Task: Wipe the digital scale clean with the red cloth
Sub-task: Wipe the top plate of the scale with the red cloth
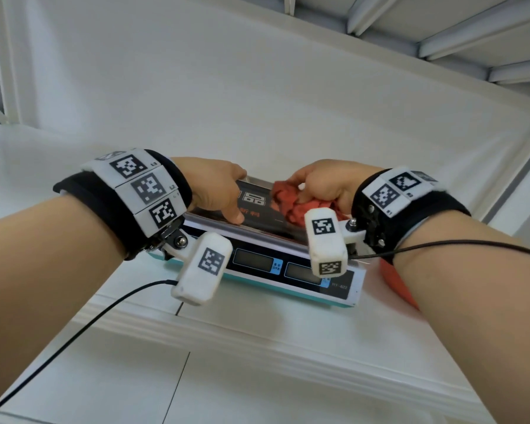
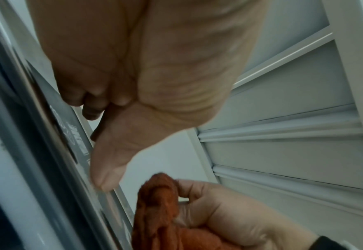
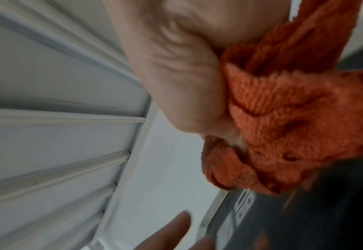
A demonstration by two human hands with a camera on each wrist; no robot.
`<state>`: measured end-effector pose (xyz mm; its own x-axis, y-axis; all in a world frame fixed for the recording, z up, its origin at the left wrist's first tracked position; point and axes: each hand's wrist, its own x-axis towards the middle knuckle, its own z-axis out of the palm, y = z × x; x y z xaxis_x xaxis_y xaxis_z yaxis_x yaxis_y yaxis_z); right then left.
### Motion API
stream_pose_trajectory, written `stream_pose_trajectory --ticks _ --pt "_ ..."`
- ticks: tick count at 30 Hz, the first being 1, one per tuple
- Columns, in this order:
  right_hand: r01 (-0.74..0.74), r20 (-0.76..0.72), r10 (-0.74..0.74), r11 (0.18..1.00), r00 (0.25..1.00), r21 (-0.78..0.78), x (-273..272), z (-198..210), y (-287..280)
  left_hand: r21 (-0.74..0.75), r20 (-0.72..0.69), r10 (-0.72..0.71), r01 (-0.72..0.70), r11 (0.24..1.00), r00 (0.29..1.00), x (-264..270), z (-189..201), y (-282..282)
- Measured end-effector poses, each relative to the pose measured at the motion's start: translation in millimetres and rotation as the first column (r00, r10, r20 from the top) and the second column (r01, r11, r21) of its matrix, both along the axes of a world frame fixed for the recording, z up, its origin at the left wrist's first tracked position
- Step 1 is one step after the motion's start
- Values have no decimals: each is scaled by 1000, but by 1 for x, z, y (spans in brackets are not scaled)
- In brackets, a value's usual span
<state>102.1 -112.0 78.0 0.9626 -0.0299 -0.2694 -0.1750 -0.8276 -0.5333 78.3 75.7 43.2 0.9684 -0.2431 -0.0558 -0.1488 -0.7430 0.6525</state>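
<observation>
The digital scale [image 1: 257,262] has a steel platter [image 1: 259,206], a teal base and a black display panel, and stands on a white surface. My left hand [image 1: 214,191] holds the platter's left end, its thumb on the near edge and its curled fingers at the far edge. The left wrist view shows that thumb [image 2: 107,169] pressing on the platter [image 2: 58,160]. My right hand [image 1: 325,182] grips the bunched red cloth [image 1: 288,198] on the right half of the platter. In the right wrist view the cloth [image 3: 283,118] bulges out of the fist [image 3: 176,76] over the dark platter [image 3: 304,219].
An orange-red object [image 1: 395,283] lies right of the scale, partly hidden by my right forearm. The white surface [image 1: 257,347] has a stepped front edge. A white wall stands behind, with white frame beams [image 1: 441,41] at the upper right. Black cables [image 1: 74,332] trail from both wrists.
</observation>
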Motion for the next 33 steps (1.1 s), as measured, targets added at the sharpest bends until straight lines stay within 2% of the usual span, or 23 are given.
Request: stream_pose_trajectory --ticks 4,6,8,12,17,21,26,29,33 --pt "56 19 -53 978 998 -200 1 -3 -21 31 11 -3 2 1000 1000 3 -1 1" --pt "47 18 -45 987 999 -154 1 -9 -19 34 20 -7 6 999 1000 4 -1 1" --pt "4 -58 -9 997 998 -78 -4 -11 -6 37 29 -13 12 999 999 5 -1 -2" --pt "-62 -12 62 993 998 -99 -6 -5 8 65 43 -37 34 997 998 7 -2 -8" --pt "65 111 -44 978 993 -197 -5 1 -33 17 -24 -93 94 995 995 7 -3 -7" --pt "48 40 -37 940 999 -338 -8 -5 -51 117 -26 -142 144 983 990 6 -5 -11" --pt "-144 -183 47 813 982 -563 -27 8 -39 138 -30 -142 145 980 989 7 -6 -14" --pt "-177 -249 77 894 965 -411 -26 9 -27 152 -20 -135 136 979 991 7 -5 -14" --pt "-199 -182 163 959 970 -201 -23 0 9 223 37 -81 71 972 996 5 -5 -12"
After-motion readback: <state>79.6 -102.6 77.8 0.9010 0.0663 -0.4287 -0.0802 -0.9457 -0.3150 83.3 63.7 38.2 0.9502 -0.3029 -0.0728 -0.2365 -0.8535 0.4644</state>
